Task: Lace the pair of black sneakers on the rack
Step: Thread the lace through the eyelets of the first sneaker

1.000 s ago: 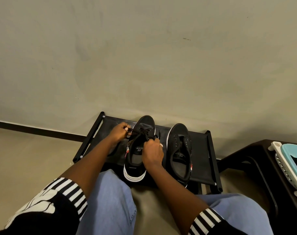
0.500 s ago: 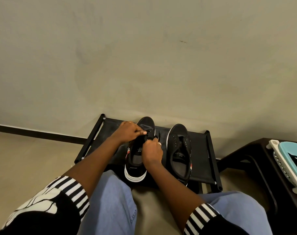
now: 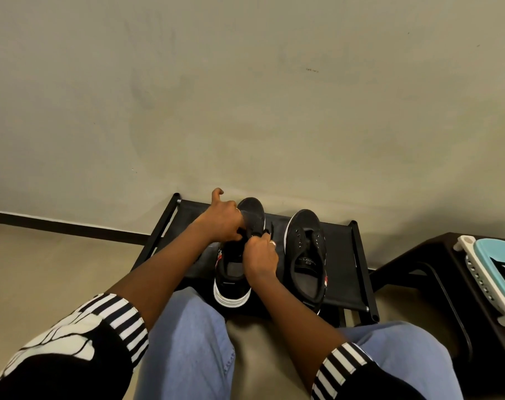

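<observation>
Two black sneakers with white soles stand on a low black rack point(image 3: 346, 272) against the wall. The left sneaker point(image 3: 234, 281) is under both my hands. My left hand point(image 3: 221, 219) lies over its laced front, fingers curled round the black lace, thumb sticking up. My right hand point(image 3: 261, 256) pinches the lace at the sneaker's right side, just above the opening. The right sneaker point(image 3: 307, 255) stands alone with bare eyelets and no lace in sight. The lace itself is mostly hidden by my fingers.
A dark stool point(image 3: 436, 278) stands to the right and carries a light blue and white basket point(image 3: 491, 272) with black laces in it. My knees in blue jeans fill the foreground. The beige wall rises right behind the rack.
My left hand has moved further over the left sneaker's toe and its thumb has lifted. My right hand stays at the sneaker's right side.
</observation>
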